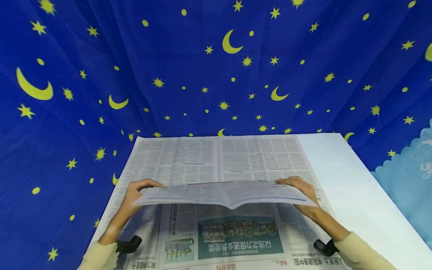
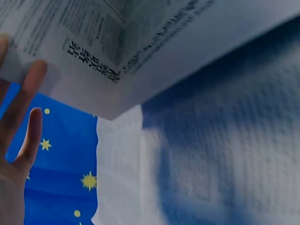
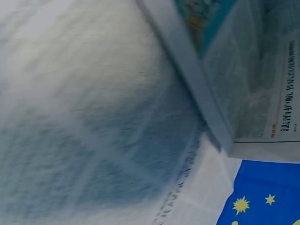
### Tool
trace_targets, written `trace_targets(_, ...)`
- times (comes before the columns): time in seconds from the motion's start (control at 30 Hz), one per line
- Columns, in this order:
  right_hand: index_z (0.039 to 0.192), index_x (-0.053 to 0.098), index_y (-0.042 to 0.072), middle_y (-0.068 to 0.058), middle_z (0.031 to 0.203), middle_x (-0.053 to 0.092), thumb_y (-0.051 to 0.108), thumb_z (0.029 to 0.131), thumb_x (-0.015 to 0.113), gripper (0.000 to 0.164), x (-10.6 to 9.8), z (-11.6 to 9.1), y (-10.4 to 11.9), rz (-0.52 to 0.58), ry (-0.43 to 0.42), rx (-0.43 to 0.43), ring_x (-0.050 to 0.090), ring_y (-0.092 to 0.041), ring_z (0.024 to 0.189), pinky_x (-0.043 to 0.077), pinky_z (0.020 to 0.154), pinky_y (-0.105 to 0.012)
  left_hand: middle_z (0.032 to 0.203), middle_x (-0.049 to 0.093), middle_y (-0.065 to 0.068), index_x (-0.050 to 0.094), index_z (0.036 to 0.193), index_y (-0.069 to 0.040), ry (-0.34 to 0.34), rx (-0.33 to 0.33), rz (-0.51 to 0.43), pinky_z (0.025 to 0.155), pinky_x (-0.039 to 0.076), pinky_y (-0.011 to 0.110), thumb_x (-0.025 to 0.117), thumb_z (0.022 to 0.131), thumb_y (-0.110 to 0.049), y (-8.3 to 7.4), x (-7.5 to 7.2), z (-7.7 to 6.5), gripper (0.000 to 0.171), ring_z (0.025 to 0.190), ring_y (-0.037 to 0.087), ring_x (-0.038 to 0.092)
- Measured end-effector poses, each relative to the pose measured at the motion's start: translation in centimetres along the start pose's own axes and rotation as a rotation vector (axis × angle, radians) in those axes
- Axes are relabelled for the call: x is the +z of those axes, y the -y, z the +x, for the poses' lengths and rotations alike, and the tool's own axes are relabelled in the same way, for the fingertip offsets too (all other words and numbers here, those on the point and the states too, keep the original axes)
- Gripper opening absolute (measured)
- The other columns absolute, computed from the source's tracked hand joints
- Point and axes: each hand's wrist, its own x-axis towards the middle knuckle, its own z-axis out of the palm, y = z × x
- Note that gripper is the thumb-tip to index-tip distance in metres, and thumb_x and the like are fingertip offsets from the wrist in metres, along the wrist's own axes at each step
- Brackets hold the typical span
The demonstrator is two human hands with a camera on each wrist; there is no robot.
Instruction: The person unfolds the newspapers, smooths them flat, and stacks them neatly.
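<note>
A newspaper sheet (image 1: 233, 191) is held up in the air, seen almost edge-on in the head view, its middle crease dipping toward the near side. My left hand (image 1: 136, 193) grips its left end, and my right hand (image 1: 302, 189) grips its right end. In the left wrist view, fingers (image 2: 29, 86) lie against the printed sheet (image 2: 84, 47). The right wrist view shows the sheet's corner (image 3: 262, 108), while the right hand is out of that frame. Below lies another newspaper (image 1: 182, 157), spread flat, with a teal picture panel (image 1: 241, 236) near the front.
The spread newspaper covers most of a white table (image 1: 341, 168), whose bare strip shows on the right. A blue cloth (image 1: 189, 67) with yellow moons and stars hangs behind and at the sides. Dark wrist devices (image 1: 129, 244) sit near both sleeves.
</note>
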Motion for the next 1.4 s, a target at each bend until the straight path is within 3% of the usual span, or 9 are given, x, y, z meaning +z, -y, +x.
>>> trace_targets(0.13, 0.093, 0.071, -0.010, -0.015, 0.079, 0.071, -0.009, 0.091, 0.058, 0.013, 0.7, 0.6, -0.5, -0.079, -0.078, 0.186, 0.062, 0.007, 0.082, 0.047, 0.081, -0.008, 0.075, 0.072, 0.007, 0.073, 0.085, 0.000, -0.162, -0.063, 0.103, 0.076, 0.048, 0.017, 0.071, 0.082, 0.008, -0.4, 0.7, 1.6, 0.009, 0.074, 0.011, 0.067)
trace_targets(0.23, 0.092, 0.069, -0.013, -0.022, 0.074, 0.069, -0.026, 0.076, 0.060, 0.022, 1.2, 1.8, -0.3, -0.109, -0.116, 0.359, 0.056, 0.017, 0.083, 0.043, 0.081, -0.005, 0.071, 0.070, 0.018, 0.069, 0.080, 0.004, -0.252, -0.152, 0.098, 0.071, 0.049, 0.018, 0.072, 0.081, 0.008, -1.1, 1.5, 2.9, 0.005, 0.066, 0.017, 0.067)
trace_targets(0.37, 0.096, 0.065, -0.014, -0.029, 0.091, 0.069, -0.019, 0.085, 0.059, 0.014, 1.6, 3.9, 0.5, -0.064, -0.101, 0.585, 0.057, 0.016, 0.095, 0.042, 0.084, -0.006, 0.074, 0.065, 0.031, 0.065, 0.084, 0.012, -0.282, -0.220, 0.027, 0.061, 0.051, 0.023, 0.071, 0.084, 0.006, -1.3, 2.1, 4.2, 0.008, 0.060, 0.022, 0.065)
trace_targets(0.5, 0.093, 0.067, -0.011, -0.026, 0.098, 0.071, -0.006, 0.090, 0.063, 0.007, 1.6, 4.6, 0.6, -0.038, -0.022, 0.741, 0.059, 0.012, 0.095, 0.042, 0.071, -0.018, 0.078, 0.067, 0.029, 0.067, 0.089, 0.010, -0.227, -0.305, -0.002, 0.062, 0.052, 0.026, 0.072, 0.087, -0.002, 1.0, 2.2, 4.2, 0.013, 0.063, 0.017, 0.065)
trace_targets(0.67, 0.091, 0.070, -0.007, -0.023, 0.092, 0.072, -0.003, 0.089, 0.066, 0.006, 1.6, 2.7, -1.2, -0.017, 0.111, 0.787, 0.058, 0.007, 0.079, 0.043, 0.061, -0.023, 0.087, 0.072, 0.023, 0.071, 0.096, 0.009, -0.063, -0.388, 0.020, 0.066, 0.052, 0.024, 0.075, 0.085, -0.008, 3.7, 1.9, 3.4, 0.020, 0.071, 0.013, 0.067)
trace_targets(0.83, 0.087, 0.070, -0.007, -0.020, 0.085, 0.073, -0.001, 0.090, 0.066, 0.008, 2.1, 0.4, -3.4, 0.031, 0.182, 0.790, 0.054, 0.000, 0.064, 0.039, 0.052, -0.019, 0.076, 0.069, 0.024, 0.073, 0.086, 0.007, 0.026, -0.391, 0.073, 0.053, 0.043, 0.023, 0.075, 0.085, -0.010, 5.0, 1.6, 3.1, 0.017, 0.056, 0.009, 0.055)
trace_targets(1.13, 0.103, 0.072, -0.006, -0.020, 0.094, 0.074, 0.006, 0.090, 0.068, 0.018, 2.8, -0.5, -4.2, 0.095, 0.248, 0.809, 0.073, -0.025, 0.084, 0.056, 0.069, -0.025, 0.081, 0.073, 0.018, 0.075, 0.093, 0.007, 0.078, -0.365, 0.183, 0.061, 0.051, 0.023, 0.075, 0.086, -0.012, 5.9, 1.7, 2.8, 0.020, 0.069, 0.023, 0.070)
trace_targets(1.27, 0.082, 0.068, -0.007, -0.009, 0.063, 0.064, 0.011, 0.091, 0.069, 0.020, 2.9, -0.5, -4.3, 0.100, 0.221, 0.871, 0.058, -0.006, 0.054, 0.047, 0.053, -0.021, 0.079, 0.073, 0.015, 0.075, 0.091, 0.003, 0.088, -0.397, 0.175, 0.061, 0.050, 0.025, 0.074, 0.087, -0.017, 5.8, 1.8, 2.8, 0.020, 0.067, 0.020, 0.067)
trace_targets(1.4, 0.083, 0.066, -0.007, -0.010, 0.061, 0.062, 0.015, 0.092, 0.068, 0.024, 2.8, -0.4, -4.4, 0.115, 0.216, 0.942, 0.049, -0.005, 0.049, 0.037, 0.047, -0.022, 0.075, 0.072, 0.015, 0.075, 0.090, 0.004, 0.092, -0.429, 0.168, 0.055, 0.045, 0.024, 0.074, 0.087, -0.017, 5.8, 2.2, 3.1, 0.021, 0.061, 0.017, 0.061)
